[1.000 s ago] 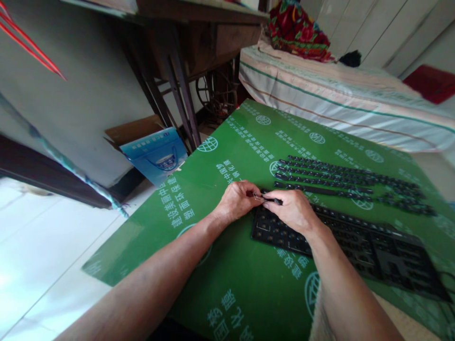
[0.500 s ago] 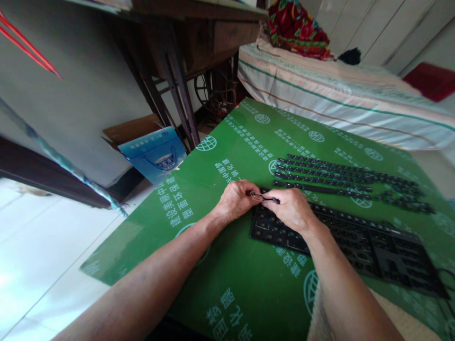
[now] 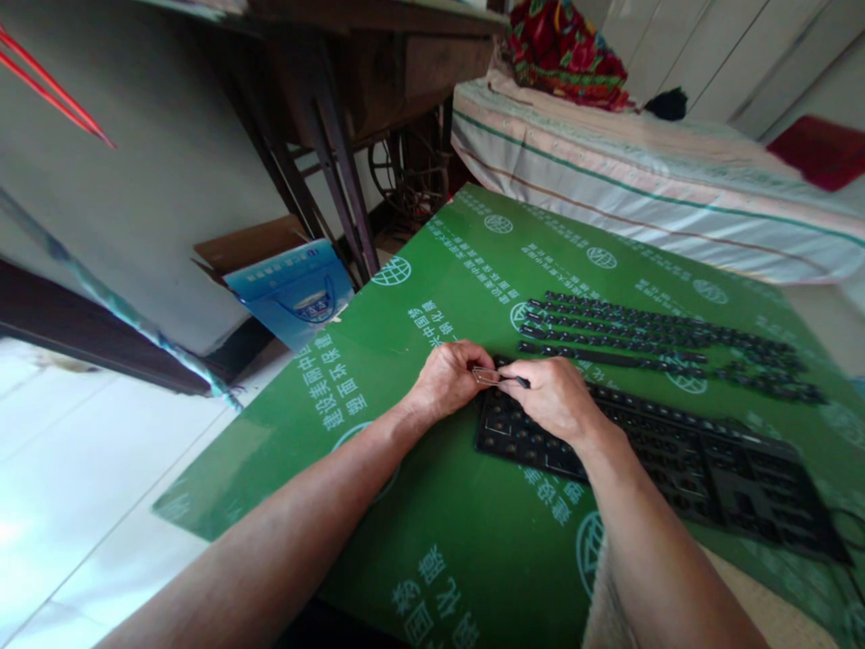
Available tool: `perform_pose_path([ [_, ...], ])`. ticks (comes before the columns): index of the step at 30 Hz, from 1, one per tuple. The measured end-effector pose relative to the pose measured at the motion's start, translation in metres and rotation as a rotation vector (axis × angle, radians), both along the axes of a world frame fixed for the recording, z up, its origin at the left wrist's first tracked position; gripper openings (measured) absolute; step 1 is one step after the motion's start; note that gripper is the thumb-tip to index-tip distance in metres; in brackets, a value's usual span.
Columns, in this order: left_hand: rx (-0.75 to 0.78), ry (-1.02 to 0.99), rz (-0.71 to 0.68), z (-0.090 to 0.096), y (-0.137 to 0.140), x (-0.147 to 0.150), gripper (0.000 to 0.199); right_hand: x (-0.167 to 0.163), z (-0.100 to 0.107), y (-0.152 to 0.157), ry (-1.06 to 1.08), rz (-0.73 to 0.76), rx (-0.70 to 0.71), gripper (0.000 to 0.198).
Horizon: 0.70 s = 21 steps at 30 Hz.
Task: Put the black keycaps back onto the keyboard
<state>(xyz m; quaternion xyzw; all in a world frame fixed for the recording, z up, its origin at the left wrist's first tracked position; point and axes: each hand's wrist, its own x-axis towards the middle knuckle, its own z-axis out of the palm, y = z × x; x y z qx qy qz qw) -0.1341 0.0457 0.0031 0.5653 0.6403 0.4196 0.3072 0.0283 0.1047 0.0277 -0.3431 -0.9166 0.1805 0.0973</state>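
Observation:
Both hands meet over the far left corner of a black keyboard [image 3: 682, 460] whose keycaps are off across most of its face. My right hand [image 3: 558, 397] is closed on the dark handle of a wire keycap puller [image 3: 487, 376]. The puller's thin wire loops point left, into the fingers of my left hand [image 3: 450, 374]. Those fingers are pinched at the wire ends; whatever small thing sits between them is hidden. Beyond the keyboard, loose black keycaps [image 3: 608, 333] lie in several rows on the green table [image 3: 284, 469].
A cable [image 3: 848, 518] leaves the keyboard's right end. A blue box [image 3: 290, 293] stands on the floor beyond the table's left edge, near a dark wooden sewing-machine stand [image 3: 338, 162]. Behind the table is a bed [image 3: 641, 180] with a striped sheet.
The puller has turned slightly in my right hand, so its wire loops show wider. Both hands otherwise stay in nearly the same place.

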Motion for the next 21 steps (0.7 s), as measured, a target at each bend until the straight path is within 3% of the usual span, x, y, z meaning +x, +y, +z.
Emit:
perform_pose_path([
  [7, -0.008, -0.012, 0.007, -0.001, 0.0, 0.001, 0.006, -0.003, 0.007, -0.008, -0.212, 0.02, 0.201, 0.02],
  [21, -0.046, -0.032, -0.003, 0.002, 0.0, 0.003, 0.006, 0.001, 0.0, -0.011, -0.145, 0.01, 0.269, 0.021],
])
